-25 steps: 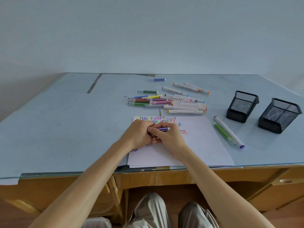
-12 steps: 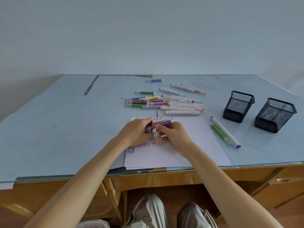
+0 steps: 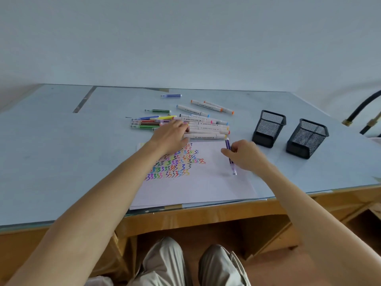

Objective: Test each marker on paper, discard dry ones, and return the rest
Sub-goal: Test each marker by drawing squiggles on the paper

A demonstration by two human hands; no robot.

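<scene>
Purple striped marker pinched in the right hand over white paper; left hand, fingers extended, touches the marker pile.

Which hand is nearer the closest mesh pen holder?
Right. The right hand, holding a purple marker, sits just left of the mesh holder; the left hand is farther away, at the marker pile.

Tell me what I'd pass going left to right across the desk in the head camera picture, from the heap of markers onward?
Heap of markers → left hand reaching into the heap → scribbled paper → purple marker held by the right hand → nearer-left mesh cup → second mesh cup.
</scene>
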